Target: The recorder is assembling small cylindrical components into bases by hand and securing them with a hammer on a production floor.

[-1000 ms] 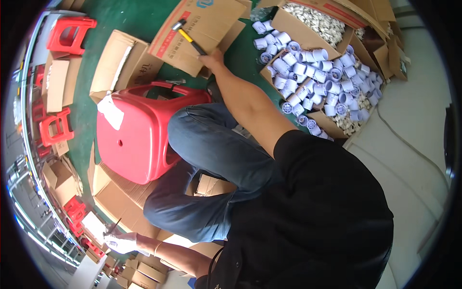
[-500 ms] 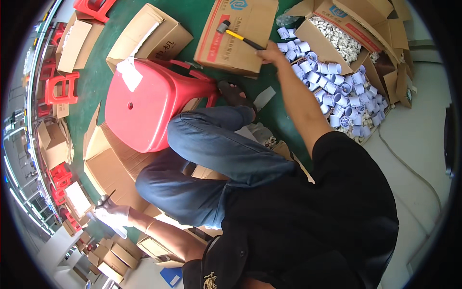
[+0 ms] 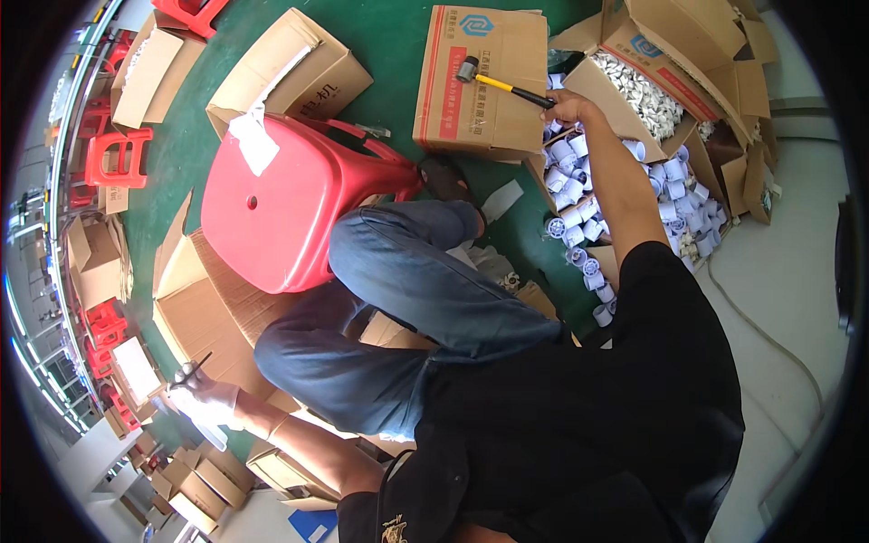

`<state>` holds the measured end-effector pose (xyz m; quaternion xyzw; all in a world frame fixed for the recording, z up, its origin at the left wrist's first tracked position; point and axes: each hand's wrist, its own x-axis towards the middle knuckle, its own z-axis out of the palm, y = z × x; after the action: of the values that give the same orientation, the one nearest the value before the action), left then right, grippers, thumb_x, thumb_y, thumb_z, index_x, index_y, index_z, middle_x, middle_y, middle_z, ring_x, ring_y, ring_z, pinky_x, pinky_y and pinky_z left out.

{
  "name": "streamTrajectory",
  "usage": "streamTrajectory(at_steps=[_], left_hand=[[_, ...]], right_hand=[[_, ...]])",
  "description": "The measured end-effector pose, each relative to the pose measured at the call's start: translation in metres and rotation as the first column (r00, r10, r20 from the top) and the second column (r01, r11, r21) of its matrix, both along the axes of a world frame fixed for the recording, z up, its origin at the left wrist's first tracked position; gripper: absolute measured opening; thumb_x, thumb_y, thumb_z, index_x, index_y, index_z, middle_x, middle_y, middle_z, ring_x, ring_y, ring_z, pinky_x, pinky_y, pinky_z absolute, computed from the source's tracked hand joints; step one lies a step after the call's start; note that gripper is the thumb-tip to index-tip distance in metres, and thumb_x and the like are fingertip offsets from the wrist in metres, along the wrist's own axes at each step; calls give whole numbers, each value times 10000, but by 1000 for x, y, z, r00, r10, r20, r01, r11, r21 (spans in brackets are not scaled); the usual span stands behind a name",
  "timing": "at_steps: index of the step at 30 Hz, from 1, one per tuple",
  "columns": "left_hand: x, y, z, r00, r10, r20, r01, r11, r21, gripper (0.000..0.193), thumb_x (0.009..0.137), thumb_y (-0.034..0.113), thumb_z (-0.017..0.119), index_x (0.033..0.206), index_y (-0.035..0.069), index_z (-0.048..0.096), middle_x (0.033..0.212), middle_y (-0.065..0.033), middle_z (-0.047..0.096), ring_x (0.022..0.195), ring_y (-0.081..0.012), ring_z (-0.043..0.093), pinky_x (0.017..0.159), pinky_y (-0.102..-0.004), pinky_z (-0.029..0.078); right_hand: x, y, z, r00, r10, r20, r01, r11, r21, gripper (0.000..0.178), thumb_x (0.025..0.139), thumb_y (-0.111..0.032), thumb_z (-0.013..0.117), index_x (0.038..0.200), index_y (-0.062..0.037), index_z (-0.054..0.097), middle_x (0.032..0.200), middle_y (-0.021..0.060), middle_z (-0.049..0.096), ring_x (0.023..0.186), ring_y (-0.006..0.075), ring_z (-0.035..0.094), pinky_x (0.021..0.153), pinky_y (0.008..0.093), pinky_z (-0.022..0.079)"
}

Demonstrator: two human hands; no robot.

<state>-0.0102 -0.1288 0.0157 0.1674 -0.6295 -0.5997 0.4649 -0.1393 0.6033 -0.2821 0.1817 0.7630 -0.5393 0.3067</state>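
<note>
My right hand (image 3: 571, 107) is closed around the black grip of a hammer (image 3: 507, 87) with a grey head and yellow shaft. The hammer is over the top of a closed cardboard box (image 3: 493, 118); whether it touches I cannot tell. Beneath and beside my right forearm is a heap of pale lilac plastic cup-shaped parts (image 3: 674, 190). Off to the left, my left hand (image 3: 206, 398), in a white glove, is closed on a thin dark rod (image 3: 201, 365); its exact kind is too small to make out.
A red plastic stool (image 3: 262, 204) stands before my knees, with white paper on its edge. Open cardboard boxes (image 3: 199, 299) surround me. At the far right, an open box holds many small white parts (image 3: 641, 90). A cable (image 3: 765, 330) runs along the pale floor.
My right hand and the hammer have moved right. The closed box has shifted right against the heap, and several lilac parts now lie lower, nearer my body. My left hand still grips the rod.
</note>
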Motion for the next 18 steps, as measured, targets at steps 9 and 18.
streamTrajectory(at_steps=[9, 18], left_hand=[[-6, 10, -6, 996, 50, 75, -41, 992, -119, 268, 1000, 324, 500, 999, 67, 574, 808, -74, 593, 776, -199, 604, 776, -308, 515], [-7, 10, -6, 998, 2, 70, 0, 999, -39, 230, 995, 284, 508, 1003, 63, 573, 814, -75, 588, 775, -200, 597, 771, -321, 517]], right_hand=[[-8, -43, -45, 962, -258, -94, 257, 966, -23, 422, 860, -110, 637, 1249, -47, 487, 898, 88, 603, 686, 191, 609, 562, 317, 549], [-69, 2, -27, 949, -311, -59, 307, 949, -68, 594, 892, -109, 606, 1453, -209, 436, 1020, 61, 581, 787, 176, 593, 710, 346, 566]])
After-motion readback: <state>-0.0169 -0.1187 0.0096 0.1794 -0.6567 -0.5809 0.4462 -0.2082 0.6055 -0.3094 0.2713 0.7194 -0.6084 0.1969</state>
